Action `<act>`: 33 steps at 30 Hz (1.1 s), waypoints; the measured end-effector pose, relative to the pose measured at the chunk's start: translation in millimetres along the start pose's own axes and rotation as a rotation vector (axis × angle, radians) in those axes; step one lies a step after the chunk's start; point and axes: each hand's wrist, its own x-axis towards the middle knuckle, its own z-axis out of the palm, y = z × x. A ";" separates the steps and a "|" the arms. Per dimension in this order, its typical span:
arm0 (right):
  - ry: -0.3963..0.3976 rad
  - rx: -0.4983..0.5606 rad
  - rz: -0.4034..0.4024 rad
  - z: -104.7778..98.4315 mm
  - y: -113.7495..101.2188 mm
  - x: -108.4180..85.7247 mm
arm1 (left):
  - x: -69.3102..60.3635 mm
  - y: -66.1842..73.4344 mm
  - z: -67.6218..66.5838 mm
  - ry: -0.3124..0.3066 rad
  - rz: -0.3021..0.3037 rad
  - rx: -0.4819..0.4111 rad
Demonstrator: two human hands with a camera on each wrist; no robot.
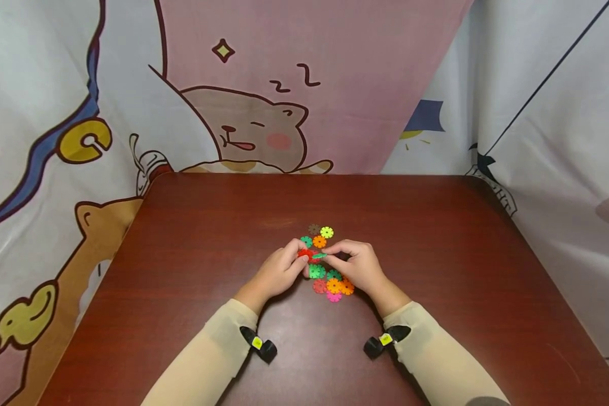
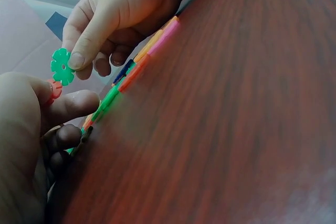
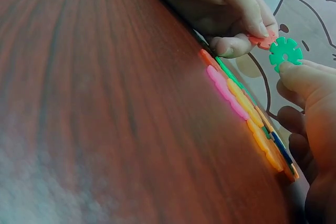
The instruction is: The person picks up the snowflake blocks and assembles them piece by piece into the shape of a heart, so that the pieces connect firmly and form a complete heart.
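My left hand (image 1: pixel 280 269) pinches a red snowflake disc (image 3: pixel 265 41) between thumb and fingers. Facing it, my right hand (image 1: pixel 361 266) holds a green snowflake disc (image 2: pixel 62 67) by its edge. In both wrist views the green disc stands on edge against the rim of the red one; whether their slots interlock I cannot tell. The two discs are above the table, over a loose group of notched discs. Fingers cover part of the red disc.
Beneath and around the hands several discs lie flat on the brown table (image 1: pixel 208 225): a yellow disc (image 1: pixel 327 232), a brown disc (image 1: pixel 313 229), a pink disc (image 1: pixel 334 296), plus green and orange ones. A patterned curtain (image 1: pixel 355 67) hangs behind the table's far edge.
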 end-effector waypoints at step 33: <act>-0.030 0.146 0.027 7.8 -8.9 -1.7 | 0.8 -2.0 -2.0 -0.039 0.047 -0.041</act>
